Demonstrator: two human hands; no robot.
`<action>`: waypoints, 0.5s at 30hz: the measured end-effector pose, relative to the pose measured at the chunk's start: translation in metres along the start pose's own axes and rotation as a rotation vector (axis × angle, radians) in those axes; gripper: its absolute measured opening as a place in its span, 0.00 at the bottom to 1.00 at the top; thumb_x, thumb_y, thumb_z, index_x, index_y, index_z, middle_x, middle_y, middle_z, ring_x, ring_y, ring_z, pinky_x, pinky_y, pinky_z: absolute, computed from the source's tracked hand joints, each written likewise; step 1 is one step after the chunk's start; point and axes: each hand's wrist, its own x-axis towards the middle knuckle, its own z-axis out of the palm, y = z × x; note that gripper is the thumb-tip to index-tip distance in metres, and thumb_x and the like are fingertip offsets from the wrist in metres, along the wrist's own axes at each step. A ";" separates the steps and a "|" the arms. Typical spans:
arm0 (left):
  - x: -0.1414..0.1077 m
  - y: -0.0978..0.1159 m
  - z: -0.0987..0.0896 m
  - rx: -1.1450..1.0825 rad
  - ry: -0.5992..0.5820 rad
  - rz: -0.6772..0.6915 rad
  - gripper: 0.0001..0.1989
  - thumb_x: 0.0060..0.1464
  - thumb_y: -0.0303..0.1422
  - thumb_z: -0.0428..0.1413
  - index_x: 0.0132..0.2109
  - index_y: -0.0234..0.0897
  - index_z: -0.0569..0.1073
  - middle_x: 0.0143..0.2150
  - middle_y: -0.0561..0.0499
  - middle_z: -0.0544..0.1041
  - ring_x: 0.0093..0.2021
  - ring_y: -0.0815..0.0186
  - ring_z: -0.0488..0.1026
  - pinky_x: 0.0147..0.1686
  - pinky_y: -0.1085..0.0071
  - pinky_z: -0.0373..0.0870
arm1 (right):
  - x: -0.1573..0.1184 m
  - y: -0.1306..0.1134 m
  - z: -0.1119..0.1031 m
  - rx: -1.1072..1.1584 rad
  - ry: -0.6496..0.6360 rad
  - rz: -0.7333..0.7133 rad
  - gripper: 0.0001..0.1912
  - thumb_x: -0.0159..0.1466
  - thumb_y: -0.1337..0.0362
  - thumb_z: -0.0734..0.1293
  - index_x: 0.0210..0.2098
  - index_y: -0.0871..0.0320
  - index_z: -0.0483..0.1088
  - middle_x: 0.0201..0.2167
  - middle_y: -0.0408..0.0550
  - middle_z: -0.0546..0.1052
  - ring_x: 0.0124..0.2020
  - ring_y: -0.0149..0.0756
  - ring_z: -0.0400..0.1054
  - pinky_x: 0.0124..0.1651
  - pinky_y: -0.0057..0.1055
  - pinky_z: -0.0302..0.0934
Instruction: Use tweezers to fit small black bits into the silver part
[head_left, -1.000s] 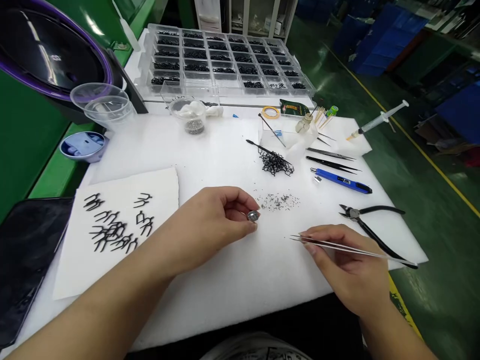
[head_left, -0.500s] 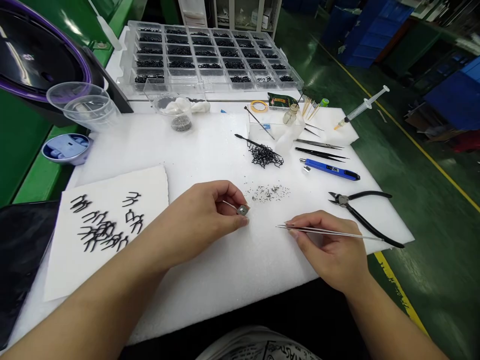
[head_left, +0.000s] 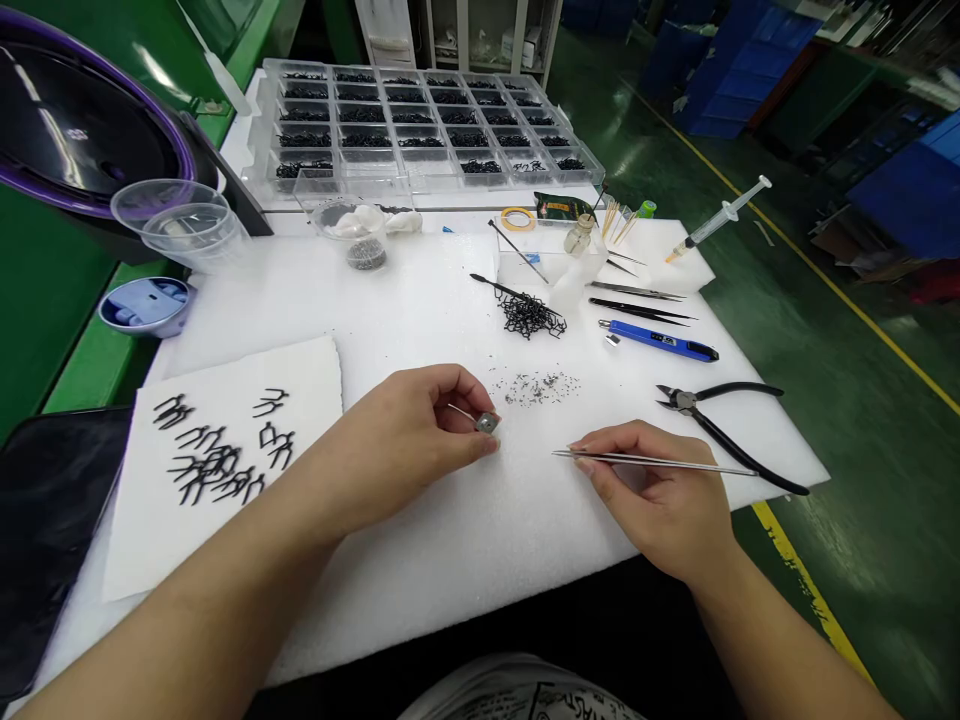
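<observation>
My left hand (head_left: 409,435) rests on the white foam mat (head_left: 420,560) and pinches a small round metal part (head_left: 487,423) between thumb and fingertips. My right hand (head_left: 660,500) holds silver tweezers (head_left: 645,461), tips pointing left toward the metal part, a short gap between them. A scatter of tiny grey bits (head_left: 540,387) lies just beyond both hands. Farther back sits a tangle of black wire pieces (head_left: 531,316).
A white sheet (head_left: 225,520) at left carries several black forked parts (head_left: 217,462). Black cutters (head_left: 712,425), a blue knife (head_left: 660,341) and black tweezers (head_left: 637,308) lie at right. A compartment tray (head_left: 427,125), plastic cups (head_left: 184,225), a small dish (head_left: 360,230) and a syringe (head_left: 720,218) stand behind.
Both hands drew slightly nearer to me during the first half second and have held nearly still since. The view shifted a little. The grips on the metal part and tweezers are unchanged.
</observation>
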 end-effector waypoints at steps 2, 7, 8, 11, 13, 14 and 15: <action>0.000 0.000 0.000 -0.003 0.001 -0.007 0.11 0.48 0.37 0.64 0.38 0.41 0.75 0.26 0.57 0.75 0.26 0.70 0.69 0.24 0.75 0.63 | 0.001 0.000 0.000 0.003 -0.001 0.001 0.03 0.60 0.67 0.71 0.35 0.53 0.76 0.32 0.41 0.82 0.34 0.32 0.77 0.40 0.28 0.69; 0.000 -0.003 -0.001 0.006 0.003 0.000 0.11 0.48 0.37 0.64 0.38 0.41 0.75 0.25 0.58 0.73 0.26 0.70 0.69 0.23 0.75 0.62 | 0.002 0.000 0.001 0.004 -0.007 -0.005 0.02 0.60 0.67 0.71 0.34 0.54 0.76 0.32 0.42 0.82 0.33 0.34 0.77 0.40 0.30 0.70; 0.000 -0.003 -0.001 0.009 0.004 0.002 0.11 0.48 0.37 0.64 0.39 0.41 0.75 0.25 0.58 0.73 0.26 0.69 0.69 0.24 0.75 0.62 | 0.002 0.000 0.001 0.007 -0.010 0.000 0.02 0.61 0.67 0.71 0.34 0.54 0.76 0.32 0.43 0.82 0.34 0.35 0.77 0.40 0.31 0.70; -0.001 -0.003 -0.001 -0.001 0.000 0.007 0.11 0.48 0.37 0.64 0.39 0.41 0.74 0.26 0.57 0.73 0.27 0.68 0.69 0.25 0.73 0.62 | 0.002 0.000 0.001 0.012 -0.023 0.009 0.02 0.61 0.66 0.71 0.34 0.55 0.77 0.33 0.45 0.82 0.34 0.36 0.77 0.40 0.32 0.71; -0.001 -0.002 -0.001 -0.015 -0.007 0.006 0.10 0.49 0.37 0.63 0.39 0.40 0.74 0.26 0.57 0.73 0.27 0.68 0.69 0.25 0.73 0.62 | 0.002 -0.001 0.001 0.012 -0.028 0.011 0.02 0.61 0.66 0.71 0.34 0.55 0.77 0.33 0.45 0.83 0.35 0.37 0.77 0.41 0.34 0.71; -0.001 -0.002 -0.001 -0.022 -0.009 0.003 0.10 0.49 0.36 0.63 0.38 0.40 0.74 0.26 0.57 0.73 0.27 0.68 0.69 0.25 0.73 0.62 | 0.002 -0.001 0.001 0.013 -0.027 0.011 0.02 0.61 0.66 0.71 0.35 0.55 0.77 0.33 0.45 0.83 0.35 0.37 0.77 0.41 0.34 0.72; -0.001 -0.002 -0.001 -0.028 -0.010 0.002 0.09 0.49 0.36 0.63 0.38 0.41 0.74 0.27 0.57 0.73 0.27 0.68 0.69 0.25 0.73 0.61 | 0.002 -0.001 0.001 0.016 -0.025 0.015 0.02 0.61 0.66 0.71 0.35 0.55 0.77 0.33 0.46 0.83 0.35 0.38 0.77 0.41 0.34 0.72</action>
